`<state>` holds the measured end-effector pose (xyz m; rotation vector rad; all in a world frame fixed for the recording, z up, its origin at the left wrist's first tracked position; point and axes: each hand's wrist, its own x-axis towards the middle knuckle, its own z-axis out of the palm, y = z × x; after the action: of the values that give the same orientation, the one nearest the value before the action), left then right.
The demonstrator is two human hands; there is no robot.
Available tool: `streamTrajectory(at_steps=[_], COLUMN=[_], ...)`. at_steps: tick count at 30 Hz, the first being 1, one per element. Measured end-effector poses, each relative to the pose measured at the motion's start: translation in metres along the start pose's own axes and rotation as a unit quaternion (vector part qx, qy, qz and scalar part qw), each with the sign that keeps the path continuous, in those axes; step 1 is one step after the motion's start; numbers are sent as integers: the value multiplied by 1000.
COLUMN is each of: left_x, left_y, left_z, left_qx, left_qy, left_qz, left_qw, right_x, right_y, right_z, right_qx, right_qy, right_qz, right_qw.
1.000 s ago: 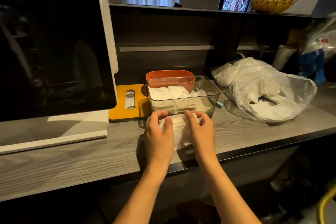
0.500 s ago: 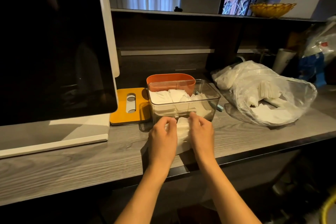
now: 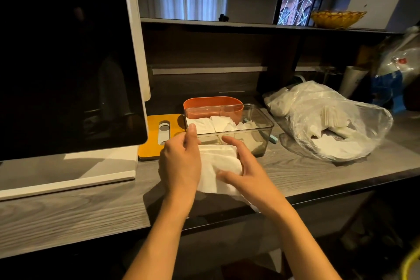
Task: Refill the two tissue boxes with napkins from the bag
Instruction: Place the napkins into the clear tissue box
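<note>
Clear box on counter: partly filled. Orange box behind it: fill not visible. Left hand, right hand grip napkin stack before clear box. Bag, right: napkins remain.

1. Left hand and right hand hold a napkin stack between them.
2. Just behind stands the clear tissue box, napkins inside.
3. The orange box touches its back.
4. The napkin bag lies right.
</note>
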<state>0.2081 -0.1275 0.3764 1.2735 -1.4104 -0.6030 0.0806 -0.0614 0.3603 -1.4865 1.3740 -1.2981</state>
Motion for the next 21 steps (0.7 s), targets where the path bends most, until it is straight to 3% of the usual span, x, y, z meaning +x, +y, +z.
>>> streamTrajectory(at_steps=[5, 8, 11, 18, 21], left_x=[1, -4, -8, -20, -26], left_y=[-2, -2, 1, 16, 22], left_z=[-13, -21, -23, -12, -4], left_qx=[-60, -111, -138, -232, -284], left_qy=[-148, -264, -345, -377, -369], left_qz=[-52, -68, -109, -205, -209], left_qw=[986, 956, 922, 873, 860], right_x=[4, 9, 14, 18, 21], right_y=[-12, -15, -18, -25, -26], right_z=[-14, -20, -21, -4, 5], right_qx=[116, 179, 167, 200, 131], right_qy=[45, 110, 150, 167, 191], right_qz=[59, 88, 97, 149, 144], right_qw=[991, 974, 970, 954, 962])
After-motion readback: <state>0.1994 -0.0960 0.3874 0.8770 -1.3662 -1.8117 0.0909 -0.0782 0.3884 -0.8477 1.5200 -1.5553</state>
